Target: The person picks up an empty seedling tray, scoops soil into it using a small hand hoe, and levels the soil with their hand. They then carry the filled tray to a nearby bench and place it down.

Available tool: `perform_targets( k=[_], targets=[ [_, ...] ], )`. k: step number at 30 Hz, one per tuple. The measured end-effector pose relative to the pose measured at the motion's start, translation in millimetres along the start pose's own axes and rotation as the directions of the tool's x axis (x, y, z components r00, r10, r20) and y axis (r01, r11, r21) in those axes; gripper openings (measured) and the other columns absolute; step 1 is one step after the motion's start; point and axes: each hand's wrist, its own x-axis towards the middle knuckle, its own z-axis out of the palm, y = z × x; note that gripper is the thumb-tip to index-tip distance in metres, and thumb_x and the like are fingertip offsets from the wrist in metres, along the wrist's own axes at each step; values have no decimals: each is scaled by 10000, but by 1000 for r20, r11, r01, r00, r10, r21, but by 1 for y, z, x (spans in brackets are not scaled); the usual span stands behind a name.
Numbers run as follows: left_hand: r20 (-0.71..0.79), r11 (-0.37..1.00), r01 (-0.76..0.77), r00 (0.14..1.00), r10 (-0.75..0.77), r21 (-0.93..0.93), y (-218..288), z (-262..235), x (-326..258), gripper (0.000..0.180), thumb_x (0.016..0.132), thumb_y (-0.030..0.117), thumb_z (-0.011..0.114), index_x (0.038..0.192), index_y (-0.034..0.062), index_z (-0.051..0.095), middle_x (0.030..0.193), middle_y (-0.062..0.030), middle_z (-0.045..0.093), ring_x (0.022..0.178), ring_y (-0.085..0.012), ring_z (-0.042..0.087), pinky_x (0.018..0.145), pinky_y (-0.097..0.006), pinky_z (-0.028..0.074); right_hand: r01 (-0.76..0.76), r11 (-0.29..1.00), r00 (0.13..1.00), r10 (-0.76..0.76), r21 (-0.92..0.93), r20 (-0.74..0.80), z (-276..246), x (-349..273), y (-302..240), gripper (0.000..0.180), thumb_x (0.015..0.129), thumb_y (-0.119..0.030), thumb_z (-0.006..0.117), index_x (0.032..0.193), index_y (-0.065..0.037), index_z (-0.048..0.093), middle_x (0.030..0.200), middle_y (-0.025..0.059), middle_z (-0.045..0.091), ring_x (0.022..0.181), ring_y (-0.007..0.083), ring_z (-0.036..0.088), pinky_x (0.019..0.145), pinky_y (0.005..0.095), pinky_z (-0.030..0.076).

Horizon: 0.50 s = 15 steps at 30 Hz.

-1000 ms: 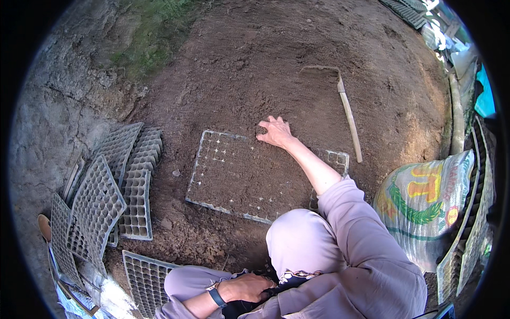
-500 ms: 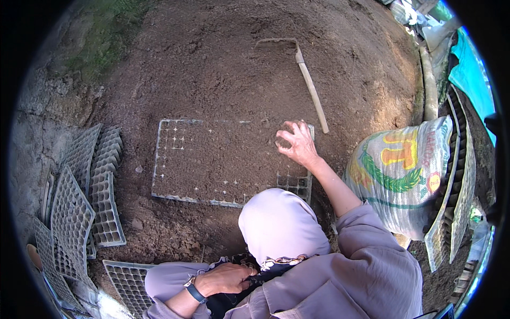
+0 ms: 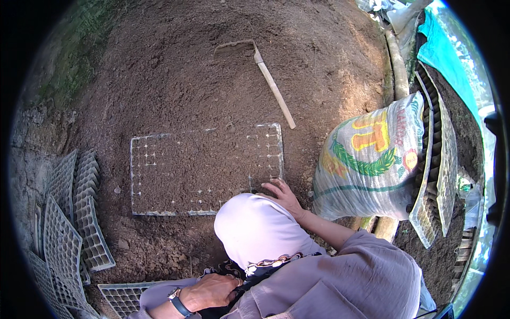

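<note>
Right hand (image 3: 284, 195) on seedling tray (image 3: 159, 175)

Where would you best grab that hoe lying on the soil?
Grip the hoe by the bare pale handle, near its free lower end beside the seed tray. It lies flat, slanting away from the person, blade half-buried at the far end, so come from above, hand across the shaft.

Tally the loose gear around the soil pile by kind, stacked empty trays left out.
Soil-filled grey plastic seedling tray under the right hand: 1
Wooden-handled hoe: 1
Printed white woven sack: 1
Total: 3
</note>
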Motion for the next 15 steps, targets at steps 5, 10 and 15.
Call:
perform_targets(
  k=[5, 10, 15],
  targets=[
    [73, 999, 37, 997, -39, 37, 3, 0, 5, 310, 815, 150, 559, 1081, -8, 584, 913, -214, 638, 899, -384, 621, 785, -463, 496, 188, 975, 966, -162, -118, 200, -10, 22, 18, 536, 907, -470, 478, 1406, -289, 403, 1514, 76, 267, 1394, 332, 232, 1140, 546, 152],
    [8, 999, 37, 999, -37, -31, -4, 16, 3, 306, 810, 150, 561, 1078, 4, 582, 901, -199, 637, 872, -378, 621, 752, -455, 492, 14, 965, 1000, -14, -261, 1, -13, 115, 58, 559, 937, -501, 429, 1445, -292, 327, 1529, 91, 233, 1423, 323, 158, 1140, 568, 93],
    [-50, 994, 49, 997, -55, -102, -14, 28, 5, 315, 795, 157, 589, 1090, 49, 574, 813, -159, 624, 796, -351, 626, 658, -436, 483, -54, 962, 996, 34, -266, -79, 12, 209, 69, 600, 958, -472, 399, 1469, -190, 260, 1536, 121, 197, 1412, 310, 195, 1155, 490, 141]
  ],
)
